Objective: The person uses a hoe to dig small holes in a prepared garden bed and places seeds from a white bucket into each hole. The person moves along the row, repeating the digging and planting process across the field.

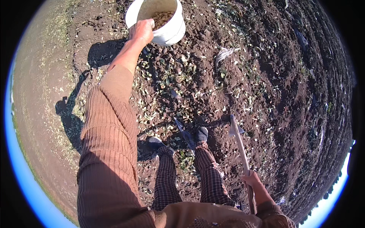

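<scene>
With my arm stretched out, my left hand [141, 30] grips the near rim of a white plastic bucket [171, 34] at the top of the view. The bucket leans, and its mouth faces partly towards me. Inside lie many small tan pieces [163, 18] that look like unshelled peanuts. My right hand [251, 179] is closed around the wooden handle of a hoe [241, 151] at the lower right. The hoe's metal blade [236, 131] is at the far end of the handle, close to the soil beyond my feet.
Clods and wilted leaves cover the dug soil [182, 74]. A crumpled strip of pale plastic film [224, 54] lies right of the bucket, and a clear film piece [186, 134] is between my shoes [202, 134]. Furrows run along the right; smoother ground [42, 85] lies left.
</scene>
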The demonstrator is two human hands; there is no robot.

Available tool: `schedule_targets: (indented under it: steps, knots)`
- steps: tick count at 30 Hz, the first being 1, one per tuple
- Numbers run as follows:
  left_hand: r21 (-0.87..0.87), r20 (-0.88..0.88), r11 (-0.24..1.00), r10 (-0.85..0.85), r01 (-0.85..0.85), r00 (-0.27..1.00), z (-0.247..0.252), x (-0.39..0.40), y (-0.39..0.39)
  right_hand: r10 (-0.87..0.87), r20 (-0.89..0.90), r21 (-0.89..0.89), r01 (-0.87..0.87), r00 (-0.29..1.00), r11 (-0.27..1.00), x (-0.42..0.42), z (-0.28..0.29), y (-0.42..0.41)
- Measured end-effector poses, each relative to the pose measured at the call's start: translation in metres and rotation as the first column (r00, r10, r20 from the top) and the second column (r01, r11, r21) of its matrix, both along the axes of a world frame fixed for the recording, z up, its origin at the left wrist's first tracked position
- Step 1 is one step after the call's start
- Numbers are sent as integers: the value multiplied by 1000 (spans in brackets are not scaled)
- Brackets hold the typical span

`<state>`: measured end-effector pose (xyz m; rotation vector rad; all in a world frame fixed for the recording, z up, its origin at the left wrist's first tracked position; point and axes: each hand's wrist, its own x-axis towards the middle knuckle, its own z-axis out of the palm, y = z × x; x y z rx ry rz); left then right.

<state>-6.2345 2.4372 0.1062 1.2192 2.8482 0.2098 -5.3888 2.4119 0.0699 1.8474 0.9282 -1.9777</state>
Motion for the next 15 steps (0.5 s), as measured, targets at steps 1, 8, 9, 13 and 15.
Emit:
schedule_targets:
  steps: [1,8,9,13,15]
  knots:
    - [58,133,998,-6,-2,991,-24,14,1,172,136,68,-182,976,981,-3,-1,-10]
    - [-367,818,834,78,413,569,-171,217,-207,521,542,330,-737,659,590,-133,73,-55]
    - [-283,818,880,14,381,575,-193,255,-264,529,594,327,-783,606,529,-144,66,-52]
    - [-313,915,930,241,194,323,-261,408,-421,529,725,349,-897,441,269,-191,13,-28]
    - [-373,924,896,336,240,184,-230,437,-409,457,738,416,-868,497,273,-225,-28,-5]
